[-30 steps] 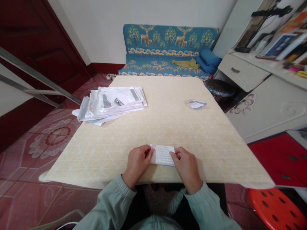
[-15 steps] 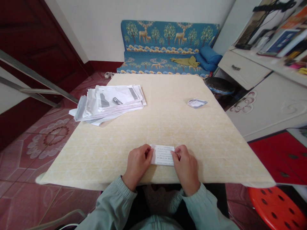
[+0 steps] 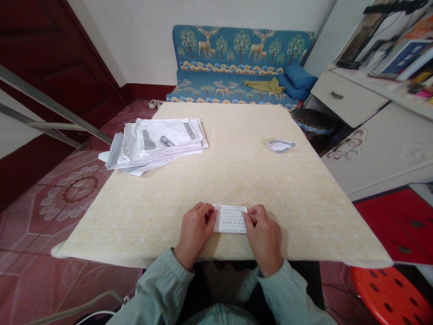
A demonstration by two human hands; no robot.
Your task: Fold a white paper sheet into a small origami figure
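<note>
Still, the printed paper slip (image 3: 230, 219) lies flat on the desk (image 3: 243, 180) near its front edge, in the same spot as a moment ago. The left hand (image 3: 195, 232) and right hand (image 3: 264, 239) grasp its two short ends, fingers curled over the paper, the right hand now sitting slightly closer to the slip. Toward the upper left of the desk sits a loose stack of white papers (image 3: 152, 144) with a small metal object (image 3: 167, 141) on top; toward the upper right lies a folded paper packet (image 3: 280, 146).
</note>
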